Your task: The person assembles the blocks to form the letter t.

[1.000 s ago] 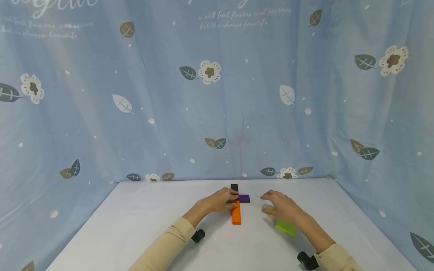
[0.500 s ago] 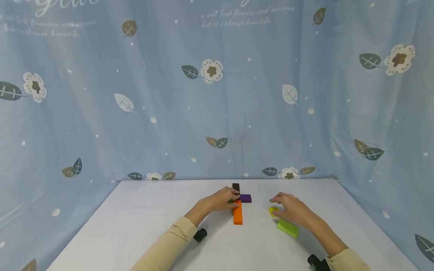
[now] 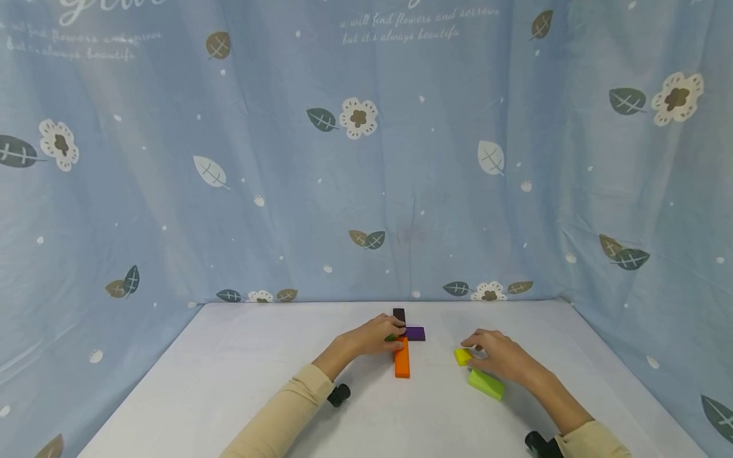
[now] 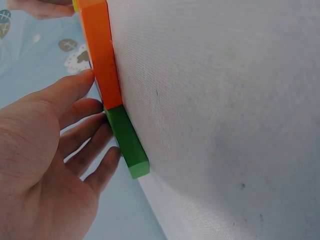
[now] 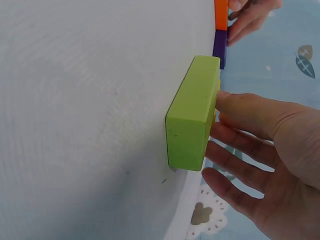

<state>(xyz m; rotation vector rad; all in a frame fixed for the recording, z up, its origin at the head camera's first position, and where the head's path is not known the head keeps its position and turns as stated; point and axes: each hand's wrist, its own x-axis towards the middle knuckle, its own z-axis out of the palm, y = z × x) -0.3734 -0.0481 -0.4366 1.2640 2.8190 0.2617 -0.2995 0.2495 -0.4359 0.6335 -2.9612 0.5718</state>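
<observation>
At the far end of the long orange bar (image 3: 403, 362), the left hand (image 3: 373, 336) rests, fingers loosely spread, amid a green bar (image 4: 128, 141), a black bar (image 3: 399, 315) and a purple bar (image 3: 416, 333). Right of the orange bar, the right hand (image 3: 504, 358) has thumb and forefinger narrowly about a small yellow block (image 3: 460, 357), beside a lime-green oblong block (image 3: 485, 384); whether pinching it, I cannot tell
</observation>
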